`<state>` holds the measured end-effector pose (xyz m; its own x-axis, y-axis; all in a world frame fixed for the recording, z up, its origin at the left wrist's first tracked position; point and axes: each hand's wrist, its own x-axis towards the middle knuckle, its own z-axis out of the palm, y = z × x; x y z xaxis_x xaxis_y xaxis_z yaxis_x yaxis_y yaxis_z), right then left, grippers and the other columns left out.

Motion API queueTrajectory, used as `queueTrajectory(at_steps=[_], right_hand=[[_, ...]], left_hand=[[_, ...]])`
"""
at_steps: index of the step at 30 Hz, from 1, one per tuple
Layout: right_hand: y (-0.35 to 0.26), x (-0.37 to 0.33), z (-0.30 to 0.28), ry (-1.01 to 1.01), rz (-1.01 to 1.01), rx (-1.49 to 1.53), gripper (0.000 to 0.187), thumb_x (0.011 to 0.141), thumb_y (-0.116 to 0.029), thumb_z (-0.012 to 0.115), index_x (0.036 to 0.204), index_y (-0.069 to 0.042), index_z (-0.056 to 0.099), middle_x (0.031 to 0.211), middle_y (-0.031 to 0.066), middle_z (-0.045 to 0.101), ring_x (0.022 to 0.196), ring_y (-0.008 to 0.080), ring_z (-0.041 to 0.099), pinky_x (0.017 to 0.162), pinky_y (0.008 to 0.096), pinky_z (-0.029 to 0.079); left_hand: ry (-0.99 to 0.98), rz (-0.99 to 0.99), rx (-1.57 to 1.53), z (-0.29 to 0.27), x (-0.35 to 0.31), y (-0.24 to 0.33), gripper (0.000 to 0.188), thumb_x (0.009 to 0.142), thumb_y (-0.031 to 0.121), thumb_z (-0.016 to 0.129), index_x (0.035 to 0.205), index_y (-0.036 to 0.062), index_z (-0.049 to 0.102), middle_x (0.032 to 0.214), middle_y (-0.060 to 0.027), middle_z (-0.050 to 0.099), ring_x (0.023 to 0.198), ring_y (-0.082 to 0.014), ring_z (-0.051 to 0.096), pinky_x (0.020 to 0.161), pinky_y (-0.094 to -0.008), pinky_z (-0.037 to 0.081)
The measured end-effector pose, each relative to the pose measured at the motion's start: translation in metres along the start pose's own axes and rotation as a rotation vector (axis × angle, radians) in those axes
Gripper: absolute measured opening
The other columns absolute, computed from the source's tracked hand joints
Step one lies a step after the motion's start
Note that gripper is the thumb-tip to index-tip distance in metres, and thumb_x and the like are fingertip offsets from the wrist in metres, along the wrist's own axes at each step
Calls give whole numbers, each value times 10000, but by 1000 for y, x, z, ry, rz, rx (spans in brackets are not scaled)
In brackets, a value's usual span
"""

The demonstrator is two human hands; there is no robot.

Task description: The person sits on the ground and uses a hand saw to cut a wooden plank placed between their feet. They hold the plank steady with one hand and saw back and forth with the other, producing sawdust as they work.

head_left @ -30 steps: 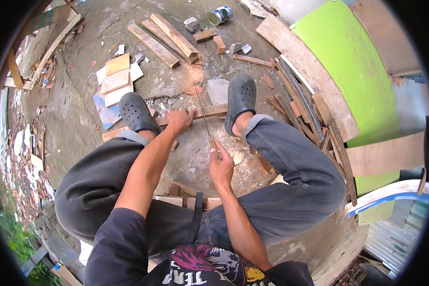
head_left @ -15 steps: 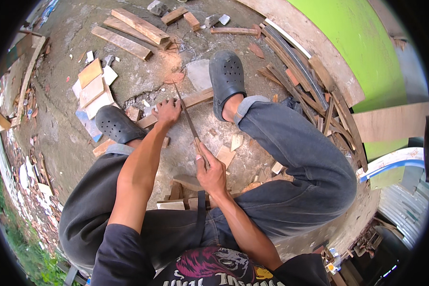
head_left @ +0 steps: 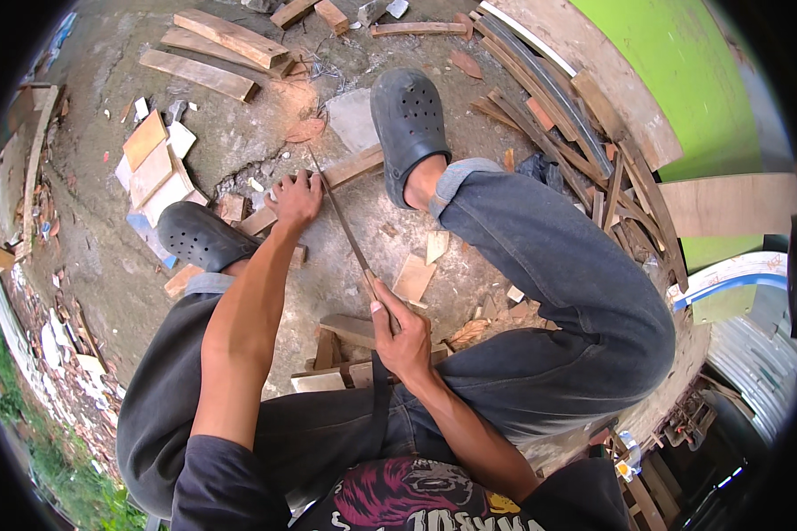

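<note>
A wooden strip [head_left: 356, 166] lies slantwise on the ground between my feet. My left hand [head_left: 296, 199] grips it from above, fingers wrapped over it. In my right hand [head_left: 404, 338] is the handle of a narrow-bladed handsaw, with the thumb and forefinger along it. The saw blade [head_left: 348, 234] runs away from me and crosses the strip just right of my left fingers. Its tip ends near a patch of reddish dust. Fingers partly hide the handle, and the blade's teeth cannot be made out.
My dark clogs [head_left: 409, 115] stand on either side of the strip. Cut planks [head_left: 199, 74] lie at the far left, near tile pieces [head_left: 155, 173]. Long timber offcuts [head_left: 540, 133] are heaped at the right below a green panel [head_left: 664, 62]. Wood blocks [head_left: 350, 329] sit close before me.
My right hand has drawn back toward me with the saw. My left hand stays on the strip. The whole view has shifted slightly.
</note>
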<state>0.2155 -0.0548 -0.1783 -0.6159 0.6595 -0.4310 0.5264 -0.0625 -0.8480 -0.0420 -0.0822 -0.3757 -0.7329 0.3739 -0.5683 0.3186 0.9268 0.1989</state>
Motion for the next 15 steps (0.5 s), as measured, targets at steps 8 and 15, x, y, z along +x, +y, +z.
queueTrajectory(at_steps=[8, 15], right_hand=[[-10, 43, 16, 17, -48, -59, 405, 944, -159, 591, 1313, 8, 604, 967, 292, 682, 866, 365, 724, 728, 398, 548], [-41, 57, 28, 3, 19, -134, 413, 953, -183, 571, 1325, -5, 591, 851, 302, 665, 784, 438, 689, 697, 467, 525]], left_hand=[[87, 137, 127, -17, 46, -15, 583, 1031, 522, 271, 1424, 155, 497, 1495, -193, 435, 1420, -398, 336, 1173, -607, 148], [160, 170, 36, -8, 56, -18, 638, 1021, 522, 275, 1360, 66, 565, 1449, -218, 493, 1402, -375, 396, 1180, -575, 169]])
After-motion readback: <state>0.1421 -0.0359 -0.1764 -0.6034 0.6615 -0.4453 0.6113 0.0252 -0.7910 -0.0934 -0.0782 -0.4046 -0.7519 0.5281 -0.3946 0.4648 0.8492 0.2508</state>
